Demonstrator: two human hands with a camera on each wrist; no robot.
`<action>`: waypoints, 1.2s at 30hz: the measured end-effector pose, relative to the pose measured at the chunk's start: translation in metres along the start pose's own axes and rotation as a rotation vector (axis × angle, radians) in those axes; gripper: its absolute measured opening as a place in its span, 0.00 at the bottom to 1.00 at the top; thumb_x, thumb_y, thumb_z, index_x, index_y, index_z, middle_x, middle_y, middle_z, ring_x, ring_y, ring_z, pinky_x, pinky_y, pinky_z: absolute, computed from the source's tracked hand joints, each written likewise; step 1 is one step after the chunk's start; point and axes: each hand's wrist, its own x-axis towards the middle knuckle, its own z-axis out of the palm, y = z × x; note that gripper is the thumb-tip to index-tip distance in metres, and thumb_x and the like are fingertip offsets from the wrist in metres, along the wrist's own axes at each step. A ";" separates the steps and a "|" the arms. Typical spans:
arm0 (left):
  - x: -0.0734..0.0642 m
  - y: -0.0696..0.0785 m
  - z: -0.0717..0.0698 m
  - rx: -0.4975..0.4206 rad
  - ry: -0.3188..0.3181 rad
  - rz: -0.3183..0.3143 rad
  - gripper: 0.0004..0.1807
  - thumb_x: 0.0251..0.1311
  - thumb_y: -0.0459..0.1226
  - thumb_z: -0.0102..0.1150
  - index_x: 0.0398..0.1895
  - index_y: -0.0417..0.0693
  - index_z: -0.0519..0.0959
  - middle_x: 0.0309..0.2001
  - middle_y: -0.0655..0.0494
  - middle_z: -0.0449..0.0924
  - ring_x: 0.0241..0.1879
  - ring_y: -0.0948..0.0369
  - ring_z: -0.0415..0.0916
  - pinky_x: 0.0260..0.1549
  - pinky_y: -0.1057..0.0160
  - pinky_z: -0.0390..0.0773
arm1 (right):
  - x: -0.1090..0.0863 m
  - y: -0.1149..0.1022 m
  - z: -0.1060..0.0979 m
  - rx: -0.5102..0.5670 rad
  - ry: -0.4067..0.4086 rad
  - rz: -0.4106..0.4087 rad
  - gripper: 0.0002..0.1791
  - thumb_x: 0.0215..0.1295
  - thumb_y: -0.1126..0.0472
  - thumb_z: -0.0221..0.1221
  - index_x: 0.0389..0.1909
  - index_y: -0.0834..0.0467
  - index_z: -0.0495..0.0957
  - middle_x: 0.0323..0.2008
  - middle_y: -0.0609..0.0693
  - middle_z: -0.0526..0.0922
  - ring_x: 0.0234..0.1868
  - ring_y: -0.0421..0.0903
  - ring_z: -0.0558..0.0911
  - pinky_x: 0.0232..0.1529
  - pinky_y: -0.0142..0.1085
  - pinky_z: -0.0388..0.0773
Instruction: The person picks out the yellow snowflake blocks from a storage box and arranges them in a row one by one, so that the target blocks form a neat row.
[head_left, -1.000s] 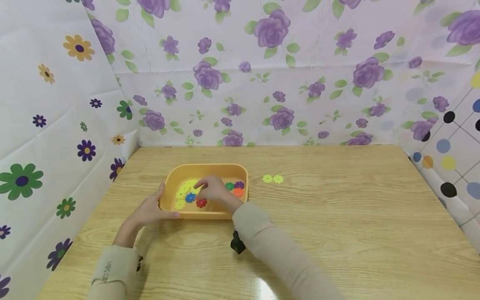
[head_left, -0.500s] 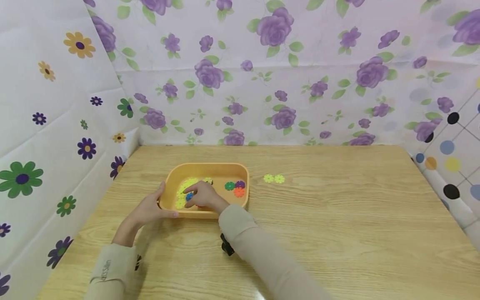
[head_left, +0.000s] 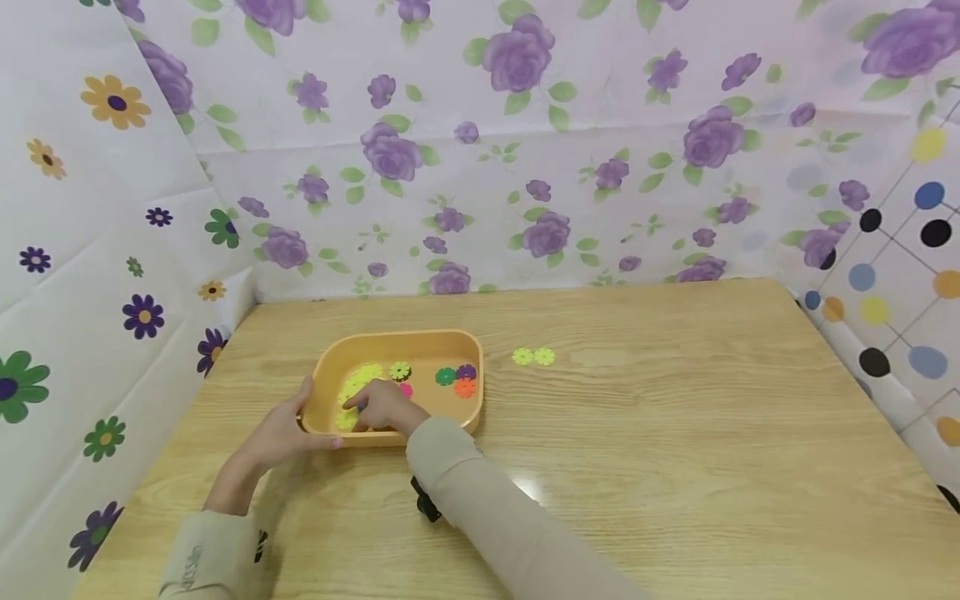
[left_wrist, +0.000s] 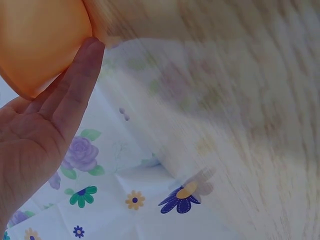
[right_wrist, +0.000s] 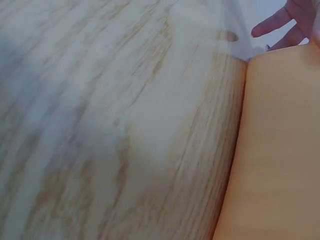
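Note:
In the head view, an orange plastic tray (head_left: 420, 339) sits on the table with flower-shaped plastic discs inside. My left hand (head_left: 279, 435) holds its left end, thumb on the front side and fingers along the left wall (left_wrist: 65, 95). My right hand (head_left: 384, 407) reaches into the tray's front left, thumb and index finger apart above a blue disc (head_left: 362, 407) that is mostly hidden. Yellow discs (head_left: 367, 372) cluster at the left. A pink disc (head_left: 406, 389) shows behind the right hand. Green (head_left: 446, 377), purple (head_left: 466, 372) and orange discs (head_left: 465, 388) lie at the right.
Two yellow discs (head_left: 533, 357) lie side by side on the wooden table (head_left: 660, 417), right of the tray. Flowered cloth (head_left: 480, 167) hangs behind the table, with more patterned cloth on both sides.
My right hand has moved left and toward the tray's front, lowering over the blue disc. The red disc is now hidden and a pink one shows. My left hand stays on the tray; the view has shifted slightly.

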 end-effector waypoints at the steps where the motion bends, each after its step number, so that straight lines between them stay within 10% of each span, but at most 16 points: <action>1: -0.001 0.000 0.000 0.004 0.005 -0.003 0.64 0.40 0.47 0.72 0.67 0.26 0.36 0.65 0.27 0.43 0.63 0.38 0.49 0.56 0.42 0.55 | 0.000 0.000 0.001 -0.023 0.003 -0.004 0.22 0.47 0.64 0.68 0.47 0.48 0.82 0.40 0.40 0.83 0.23 0.34 0.69 0.20 0.23 0.65; 36: -0.003 0.003 -0.001 -0.011 -0.015 -0.036 0.63 0.42 0.46 0.71 0.67 0.28 0.35 0.65 0.25 0.44 0.63 0.38 0.49 0.56 0.41 0.54 | -0.002 0.001 -0.001 -0.261 0.057 0.015 0.16 0.51 0.56 0.66 0.43 0.40 0.82 0.47 0.34 0.78 0.49 0.34 0.74 0.29 0.26 0.72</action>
